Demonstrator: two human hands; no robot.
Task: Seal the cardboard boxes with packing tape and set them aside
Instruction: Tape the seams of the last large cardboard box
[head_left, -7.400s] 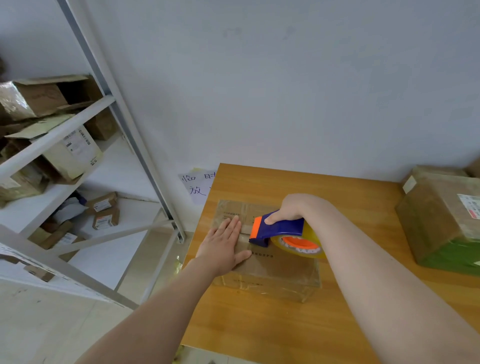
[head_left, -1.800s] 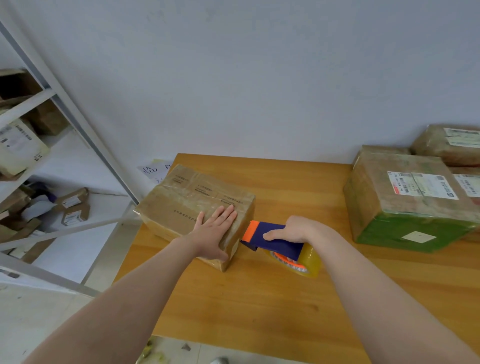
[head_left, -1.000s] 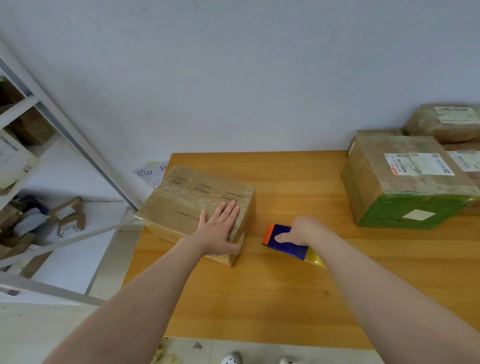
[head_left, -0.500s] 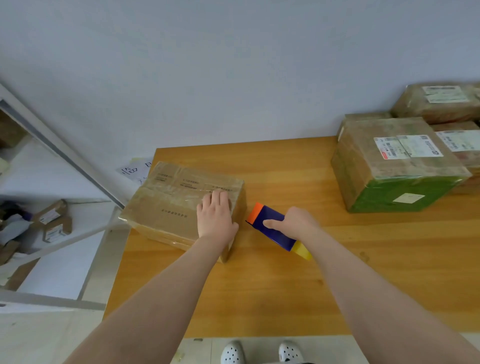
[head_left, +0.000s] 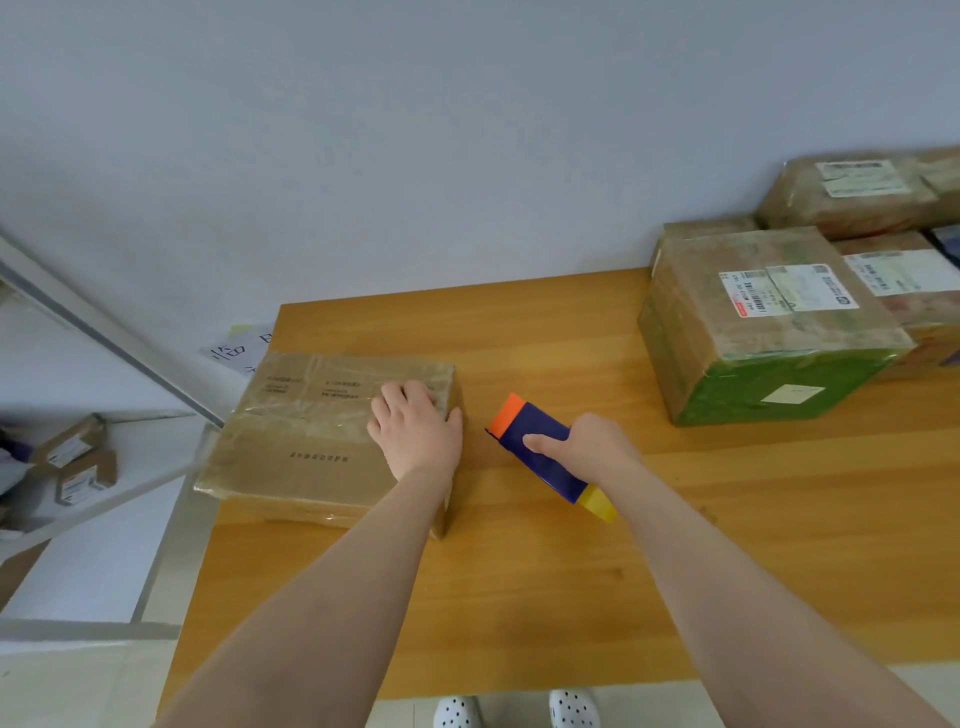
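Observation:
A flat brown cardboard box (head_left: 306, 436), shiny with clear tape, lies at the left end of the wooden table (head_left: 545, 571). My left hand (head_left: 415, 428) rests flat on the box's right side, fingers straight. Just right of the box my right hand (head_left: 587, 449) grips a blue tape dispenser (head_left: 540, 452) with an orange tip and a yellow tape roll, held low against the tabletop. The dispenser's underside is hidden.
Several taped parcels with shipping labels, the nearest one (head_left: 763, 322) green-sided, are stacked at the table's right back. A white metal shelf (head_left: 104, 332) with small boxes stands to the left. A handwritten paper (head_left: 241, 351) hangs by the wall. My shoes show below the table edge.
The box has been turned and slid to the table's left end. My right hand has taken the dispenser off the box and down to the tabletop beside it. My view has tilted downward.

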